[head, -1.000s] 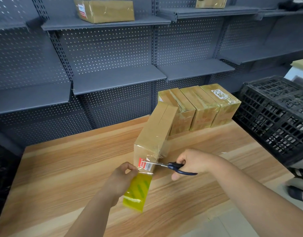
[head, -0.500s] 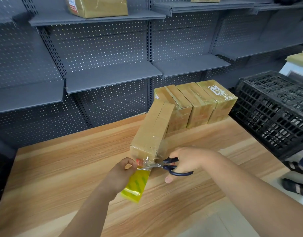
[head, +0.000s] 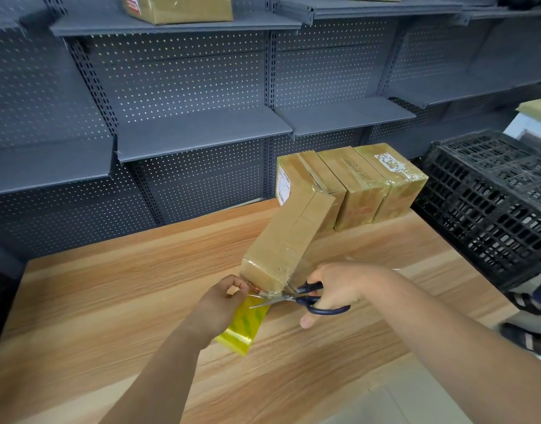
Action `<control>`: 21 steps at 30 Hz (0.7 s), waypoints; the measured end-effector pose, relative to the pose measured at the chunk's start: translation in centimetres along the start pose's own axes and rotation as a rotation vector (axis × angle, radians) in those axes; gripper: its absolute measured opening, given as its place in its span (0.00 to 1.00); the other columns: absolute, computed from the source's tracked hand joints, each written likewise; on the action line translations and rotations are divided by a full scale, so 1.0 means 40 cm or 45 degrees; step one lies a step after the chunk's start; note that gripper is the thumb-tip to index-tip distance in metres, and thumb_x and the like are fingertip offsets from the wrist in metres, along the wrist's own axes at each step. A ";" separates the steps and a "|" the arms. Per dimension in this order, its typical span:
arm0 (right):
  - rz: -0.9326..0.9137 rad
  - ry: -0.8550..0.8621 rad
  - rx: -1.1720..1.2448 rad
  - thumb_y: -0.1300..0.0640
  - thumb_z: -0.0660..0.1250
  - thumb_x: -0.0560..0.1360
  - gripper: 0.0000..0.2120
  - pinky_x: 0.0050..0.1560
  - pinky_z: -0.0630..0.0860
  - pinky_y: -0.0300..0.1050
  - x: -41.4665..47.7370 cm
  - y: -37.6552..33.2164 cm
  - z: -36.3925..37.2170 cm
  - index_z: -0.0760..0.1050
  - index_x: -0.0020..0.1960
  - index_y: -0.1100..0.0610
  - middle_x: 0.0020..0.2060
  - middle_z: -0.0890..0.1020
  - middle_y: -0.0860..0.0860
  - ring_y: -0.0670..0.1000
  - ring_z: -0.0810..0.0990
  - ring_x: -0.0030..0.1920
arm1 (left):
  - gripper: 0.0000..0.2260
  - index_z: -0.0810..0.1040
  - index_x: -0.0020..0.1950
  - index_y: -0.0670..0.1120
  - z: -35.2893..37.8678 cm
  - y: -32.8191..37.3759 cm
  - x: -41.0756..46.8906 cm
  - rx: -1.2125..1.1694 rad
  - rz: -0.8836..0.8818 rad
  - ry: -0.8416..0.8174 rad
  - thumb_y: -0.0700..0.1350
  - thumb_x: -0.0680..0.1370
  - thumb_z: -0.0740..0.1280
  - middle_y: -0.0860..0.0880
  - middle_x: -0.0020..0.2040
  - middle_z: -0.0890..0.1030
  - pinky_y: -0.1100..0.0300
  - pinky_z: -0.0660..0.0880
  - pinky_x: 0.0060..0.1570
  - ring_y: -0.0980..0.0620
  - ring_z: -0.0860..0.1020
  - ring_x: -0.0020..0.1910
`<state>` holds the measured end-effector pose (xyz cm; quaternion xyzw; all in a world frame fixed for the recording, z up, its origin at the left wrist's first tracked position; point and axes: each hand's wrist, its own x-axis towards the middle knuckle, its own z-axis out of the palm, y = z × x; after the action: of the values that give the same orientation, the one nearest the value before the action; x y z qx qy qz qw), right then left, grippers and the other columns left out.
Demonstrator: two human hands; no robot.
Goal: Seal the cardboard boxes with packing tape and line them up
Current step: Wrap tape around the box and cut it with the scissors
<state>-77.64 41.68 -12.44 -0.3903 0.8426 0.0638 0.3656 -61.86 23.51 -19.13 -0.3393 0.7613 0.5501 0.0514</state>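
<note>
You are gripping the yellow tape roll (head: 241, 328) in your left hand (head: 222, 302), fingers curled round it, pulling the strip taut just off the near end of the box (head: 290, 240). Your right hand (head: 335, 286) is holding the blue-handled scissors (head: 289, 298), fingers through the loops, with the blades lying across the strip right at the box's lower corner. The blades are looking only narrowly parted, though glare on the clear tape is making that hard to judge.

The box you are sealing is lying lengthwise on the table (head: 110, 301), its near end pointing at the near edge and its far end almost touching the row of three taped boxes (head: 355, 185) standing at the far right corner, beside the black crate (head: 492, 203).

What could be going wrong from here:
- The blade tips are sitting very close to your left thumb and fingers; a quick snip risks nicking them.
- If you are letting the strip go slack, the scissors may be chewing or folding the tape rather than cutting clean.
- A tail cut too short may be lifting off the corner; too long, and it may be sticking to itself.
- Pulling hard on the roll could be dragging the light box toward the near edge, out of line with the row.
</note>
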 end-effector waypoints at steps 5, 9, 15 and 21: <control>-0.006 -0.003 -0.127 0.22 0.68 0.59 0.34 0.65 0.64 0.51 -0.006 0.004 -0.008 0.72 0.53 0.45 0.54 0.74 0.43 0.51 0.73 0.59 | 0.14 0.80 0.45 0.52 -0.006 0.020 -0.002 -0.099 -0.079 -0.022 0.62 0.75 0.66 0.50 0.44 0.82 0.55 0.71 0.48 0.50 0.76 0.43; -0.008 -0.006 -0.169 0.23 0.68 0.59 0.37 0.70 0.58 0.55 -0.007 0.003 -0.017 0.75 0.57 0.48 0.54 0.75 0.44 0.52 0.73 0.59 | 0.35 0.79 0.51 0.51 -0.025 0.057 -0.008 -0.105 -0.172 -0.092 0.79 0.64 0.58 0.49 0.55 0.80 0.48 0.68 0.62 0.47 0.76 0.56; -0.035 0.040 -0.103 0.23 0.68 0.60 0.34 0.65 0.61 0.52 -0.014 -0.001 -0.010 0.75 0.53 0.49 0.52 0.75 0.45 0.52 0.73 0.55 | 0.41 0.78 0.60 0.52 -0.001 0.086 0.003 0.020 -0.226 -0.043 0.81 0.62 0.56 0.48 0.69 0.74 0.46 0.64 0.66 0.46 0.71 0.66; -0.040 0.005 0.079 0.25 0.70 0.61 0.33 0.48 0.72 0.46 -0.014 0.003 0.018 0.75 0.52 0.49 0.50 0.79 0.47 0.51 0.77 0.50 | 0.45 0.76 0.66 0.43 0.010 0.106 0.008 0.027 -0.404 0.001 0.78 0.69 0.50 0.41 0.72 0.69 0.43 0.64 0.66 0.39 0.69 0.69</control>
<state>-77.07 42.40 -12.61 -0.3920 0.8387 0.0312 0.3769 -64.67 24.41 -16.02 -0.4550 0.7038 0.5270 0.1411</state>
